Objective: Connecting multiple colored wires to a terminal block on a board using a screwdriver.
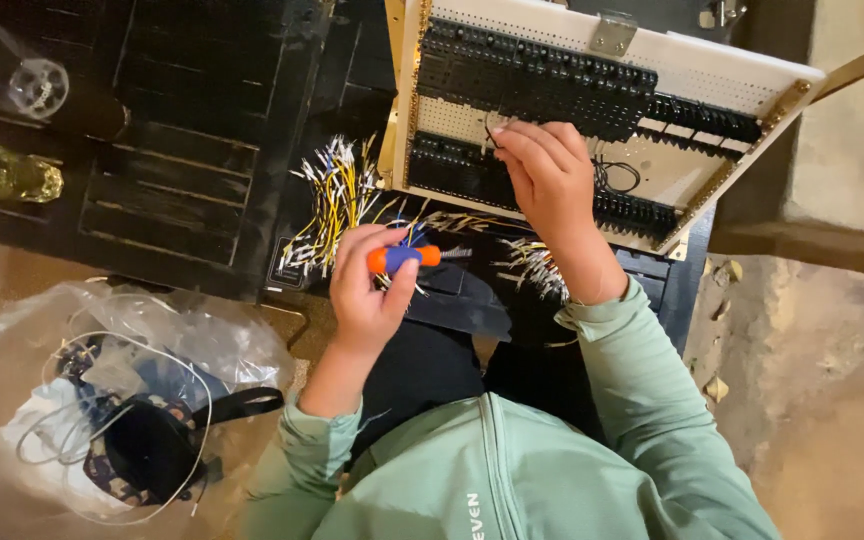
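My left hand (370, 285) is closed around a small screwdriver (407, 257) with an orange and blue handle, its metal tip pointing right. My right hand (548, 175) reaches onto a white perforated panel (692, 70) carrying rows of black terminal blocks (537, 80); its fingertips pinch a thin black wire (492, 128) at the blocks. A bundle of yellow and white wires (337, 200) with crimped ends fans out just left of the panel, above my left hand. More white-tipped wires (535, 265) lie below my right wrist.
A dark slatted bench (182, 150) fills the upper left, with a glass jar (7, 175) and a round clear lid (37, 87) on it. A clear plastic bag (122, 400) of cables and dark items lies at lower left. A concrete floor (832, 380) is at right.
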